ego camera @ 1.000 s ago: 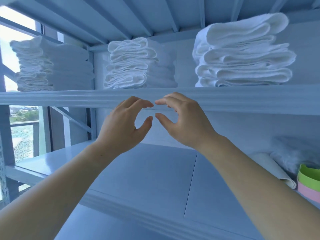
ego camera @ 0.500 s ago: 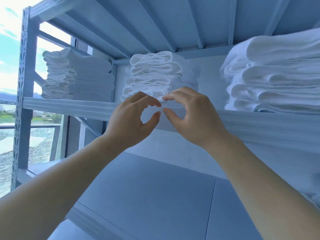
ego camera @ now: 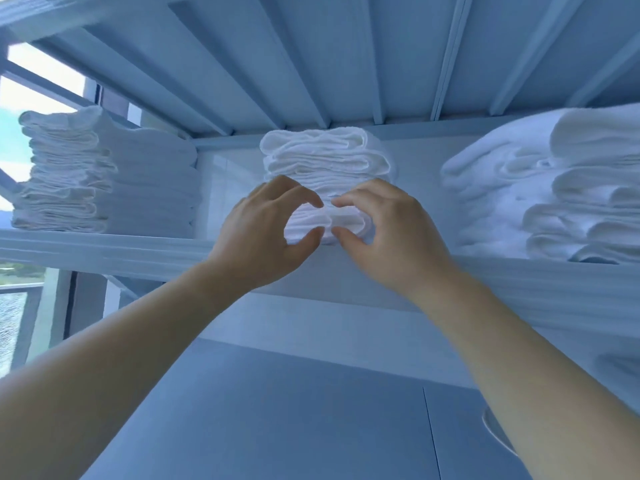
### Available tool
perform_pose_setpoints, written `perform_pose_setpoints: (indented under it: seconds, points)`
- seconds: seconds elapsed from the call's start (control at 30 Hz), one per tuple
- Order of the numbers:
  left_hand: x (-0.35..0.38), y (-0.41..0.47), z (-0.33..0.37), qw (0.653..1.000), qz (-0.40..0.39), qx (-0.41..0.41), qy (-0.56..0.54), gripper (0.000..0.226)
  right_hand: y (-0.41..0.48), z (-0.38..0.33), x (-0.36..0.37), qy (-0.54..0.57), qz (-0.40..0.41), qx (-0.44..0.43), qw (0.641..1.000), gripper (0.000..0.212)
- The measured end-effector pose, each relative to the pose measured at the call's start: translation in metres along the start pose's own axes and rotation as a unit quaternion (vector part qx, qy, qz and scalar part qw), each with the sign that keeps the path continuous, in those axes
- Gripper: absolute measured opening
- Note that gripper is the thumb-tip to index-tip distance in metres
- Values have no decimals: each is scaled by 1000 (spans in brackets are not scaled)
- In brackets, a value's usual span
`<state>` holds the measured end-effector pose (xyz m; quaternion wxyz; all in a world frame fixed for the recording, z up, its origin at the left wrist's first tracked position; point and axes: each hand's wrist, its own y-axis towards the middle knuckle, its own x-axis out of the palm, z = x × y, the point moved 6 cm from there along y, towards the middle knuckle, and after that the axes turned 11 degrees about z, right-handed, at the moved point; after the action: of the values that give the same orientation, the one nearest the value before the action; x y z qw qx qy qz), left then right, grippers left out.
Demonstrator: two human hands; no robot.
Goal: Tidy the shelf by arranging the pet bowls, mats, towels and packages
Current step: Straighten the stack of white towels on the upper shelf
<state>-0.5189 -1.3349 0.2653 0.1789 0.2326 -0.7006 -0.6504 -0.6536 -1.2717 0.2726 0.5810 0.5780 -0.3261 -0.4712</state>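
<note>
While both hands hovered half open before the middle towel stack [ego camera: 325, 157], neither plainly held anything. The left hand [ego camera: 263, 233] and the right hand [ego camera: 391, 237] each curved thumb and forefinger into a C, tips nearly meeting, and I could not tell whether any fingertip touched cloth.

The danger, as I judged it, lay in the low folds just behind the fingers. A pinch and pull there could drag one layer out and tip the layers above forward over the shelf edge [ego camera: 104, 251] directly beneath the hands. The slumped stack [ego camera: 554, 188] beyond the right hand looked loose enough to spill if nudged.

I counted two hands and three towel stacks: one behind the hands, the slumped one, and a neat stack [ego camera: 104, 174] well beyond the left hand. The folds in each were too soft to count. I could make out no bowl, mat or package with certainty.
</note>
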Motion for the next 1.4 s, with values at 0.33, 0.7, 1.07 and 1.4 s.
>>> perform_pose_setpoints:
  seconds: [0.33,0.7,1.07,1.4]
  points:
    - [16,19,-50,998,-57,-2,0,44,21,-1,25,-135,-44,29,989,44]
    - [35,32,-42,991,-124,49,19,78,28,8,40,-143,-128,119,974,72]
    - [48,27,-61,988,-141,-33,-50,68,30,6,43,-171,-133,126,968,74]
    - [47,35,-58,981,-186,53,-32,85,28,7,49,-179,-197,161,950,74]
